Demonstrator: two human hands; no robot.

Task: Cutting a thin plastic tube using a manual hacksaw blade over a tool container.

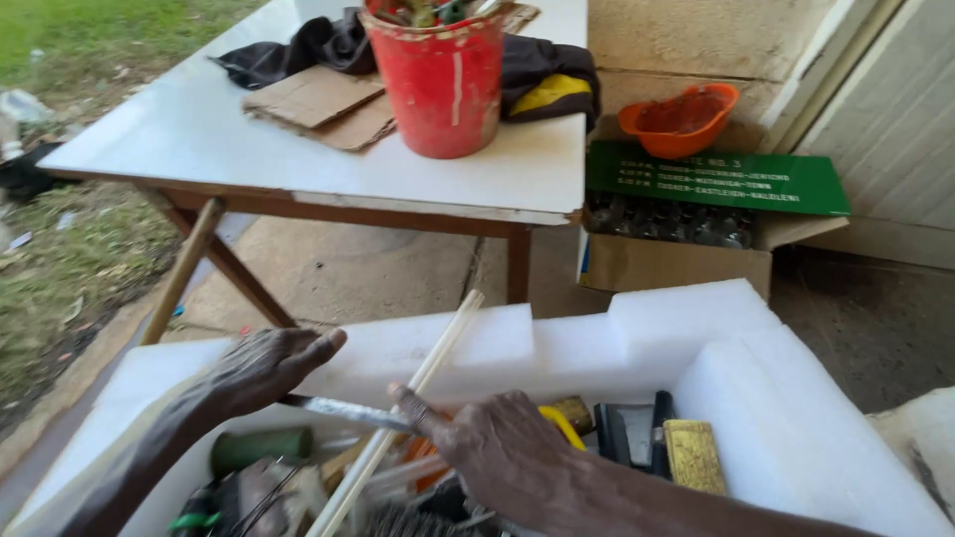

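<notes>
A white table (199, 129) stood at the top, on bare ground beside some grass (60, 40); a big red bucket (443, 85) sat on it, with a dark cloth (328, 45) behind the bucket and flat cardboard (318, 104) just to its left.

A white foam box (637, 343) filled the bottom, close to the person; its thick wall ran across the middle; the box was full of tools and odd bits.

Past the foam box, right of the table leg, a brown box (667, 264) sat on the ground; a green board (716, 179) lay on top of it, and an orange bowl (678, 119) sat behind the board.

The left hand (264, 368) rested at the near wall of the foam box; its fingers were bent around the end of a blade (343, 410), so it was gripping it. The right hand (502, 452) was low in the box; its fingers pinched the other end of the blade, so the blade lay flat between the two hands, over the tools.

A long pale stick (413, 403) leaned across the box, crossing the blade and poking up past the foam wall.

Down in the box lay a green roll (261, 447) under the left hand; a yellow curved thing (562, 426), a black tool (627, 433) and a gold block (693, 455) lay to the right of the right hand.
</notes>
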